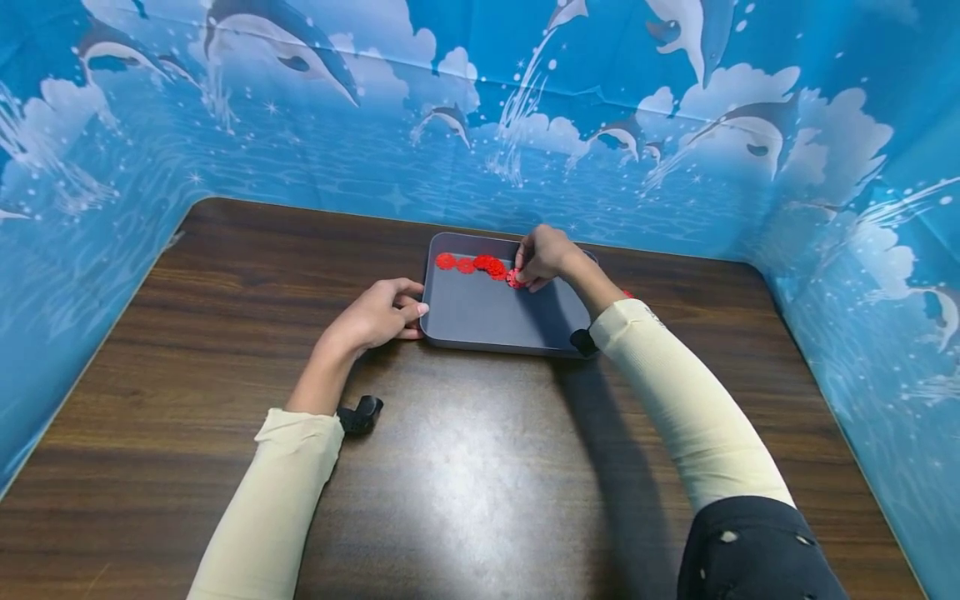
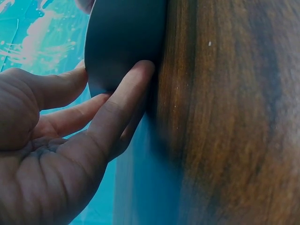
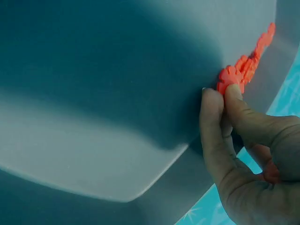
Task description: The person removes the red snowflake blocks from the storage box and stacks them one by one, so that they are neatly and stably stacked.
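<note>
The work looks partly done; a row of red discs (image 1: 446, 261) lies inside the tray (image 1: 491, 321), starting near its far left corner and running along its far side toward the middle; the leftmost ones sit nearly edge to edge, while those in the middle of the row overlap, so I cannot give a sure count; the tray itself rests flat on the counter (image 1: 247, 275).

At the right end of that row, inside the tray, the right hand (image 1: 546, 257) pinches one more toothed disc (image 3: 229, 78) between thumb and finger, apparently at the tray floor and touching or just beside its neighbour; this placing seems nearly finished, though the disc is not yet let go; the left hand (image 1: 381, 312) grips the tray's left side, thumb at the rim and fingers against the outer wall, likely to steady it.

What is left is less sure; a red piece (image 1: 627, 293) shows just right of the tray, mostly behind the right forearm; a red patch (image 3: 271, 172) also shows behind the right fingers, possibly another disc; the tray's near part holds none.
</note>
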Demonstrator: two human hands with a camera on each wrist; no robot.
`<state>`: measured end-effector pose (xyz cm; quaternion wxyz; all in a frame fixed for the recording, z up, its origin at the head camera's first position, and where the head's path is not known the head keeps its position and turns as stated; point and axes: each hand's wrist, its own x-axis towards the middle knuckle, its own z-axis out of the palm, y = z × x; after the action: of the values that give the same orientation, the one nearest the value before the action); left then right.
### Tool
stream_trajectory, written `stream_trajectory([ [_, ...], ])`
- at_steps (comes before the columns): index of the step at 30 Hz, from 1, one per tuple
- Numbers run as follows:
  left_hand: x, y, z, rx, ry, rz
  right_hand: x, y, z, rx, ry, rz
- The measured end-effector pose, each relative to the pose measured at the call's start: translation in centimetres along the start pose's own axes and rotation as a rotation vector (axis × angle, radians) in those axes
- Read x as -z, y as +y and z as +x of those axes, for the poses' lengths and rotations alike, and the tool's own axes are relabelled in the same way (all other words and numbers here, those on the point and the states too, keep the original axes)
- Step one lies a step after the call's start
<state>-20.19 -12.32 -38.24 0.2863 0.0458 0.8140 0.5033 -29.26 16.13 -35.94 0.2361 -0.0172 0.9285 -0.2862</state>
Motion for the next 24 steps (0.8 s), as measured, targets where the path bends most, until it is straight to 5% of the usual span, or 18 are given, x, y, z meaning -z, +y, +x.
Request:
stream_trajectory([
  [8, 0.0, 0.0, 0.0, -0.002, 0.001, -0.007, 2.9, 1.3, -1.3, -0.034, -0.014, 0.207],
  [24, -0.1, 0.3, -0.2, 0.007, -0.006, -0.008, 8.9, 7.0, -4.9, -0.111, 0.018, 0.126],
])
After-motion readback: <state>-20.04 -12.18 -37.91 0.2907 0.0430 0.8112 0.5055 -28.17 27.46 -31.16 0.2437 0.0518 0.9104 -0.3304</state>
